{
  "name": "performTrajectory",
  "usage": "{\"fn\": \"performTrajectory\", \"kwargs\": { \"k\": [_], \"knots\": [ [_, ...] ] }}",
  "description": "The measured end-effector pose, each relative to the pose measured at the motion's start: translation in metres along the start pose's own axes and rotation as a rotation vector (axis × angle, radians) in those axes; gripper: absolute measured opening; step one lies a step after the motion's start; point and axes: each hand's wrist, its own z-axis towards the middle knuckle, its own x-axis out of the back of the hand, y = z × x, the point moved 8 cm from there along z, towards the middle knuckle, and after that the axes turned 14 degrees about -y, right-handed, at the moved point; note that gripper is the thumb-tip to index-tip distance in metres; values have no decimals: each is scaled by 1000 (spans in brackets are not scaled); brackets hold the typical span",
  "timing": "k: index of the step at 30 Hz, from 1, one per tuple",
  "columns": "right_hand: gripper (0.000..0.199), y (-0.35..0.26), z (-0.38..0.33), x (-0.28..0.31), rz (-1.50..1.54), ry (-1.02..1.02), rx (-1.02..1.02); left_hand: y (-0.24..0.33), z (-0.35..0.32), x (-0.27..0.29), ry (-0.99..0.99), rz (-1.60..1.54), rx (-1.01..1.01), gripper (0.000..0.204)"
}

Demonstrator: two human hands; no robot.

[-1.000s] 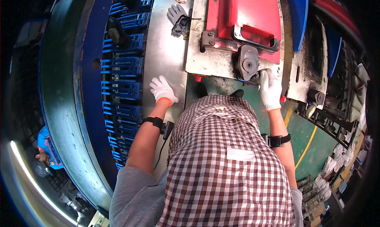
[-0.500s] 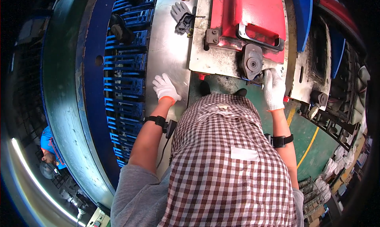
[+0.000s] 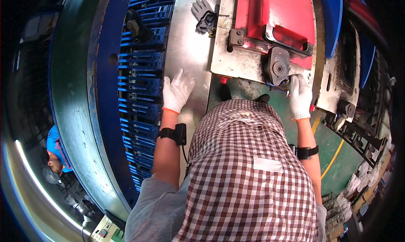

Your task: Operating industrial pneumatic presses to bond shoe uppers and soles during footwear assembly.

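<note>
My left hand, in a white knitted glove with an orange cuff, is open, fingers apart, over the bare-metal worktop beside the blue slatted rack. It holds nothing. My right hand, gloved the same way, is at the front edge of a machine's pale plate. Its fingers are bent and closed near the edge; what they grip, if anything, is hidden. Just left of them is a dark oval latch with a round pivot. Above it a red machine cover carries a black handle.
A grey glove lies on the worktop near the machine. The blue slatted rack runs along the left, with a green-topped blue beam beyond it. A second machine stands at the right. Far left, another person wears blue.
My left hand has turned and its fingers now point up and right, a little farther forward. My right hand stays at the machine's edge. The whole view has shifted slightly.
</note>
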Motion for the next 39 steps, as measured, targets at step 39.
{"fn": "performTrajectory", "kwargs": {
  "k": [39],
  "knots": [
    [28, 42, -1, -6, 138, 1, -27, 173, -190, 197, 764, 172, -692, 63]
  ]
}}
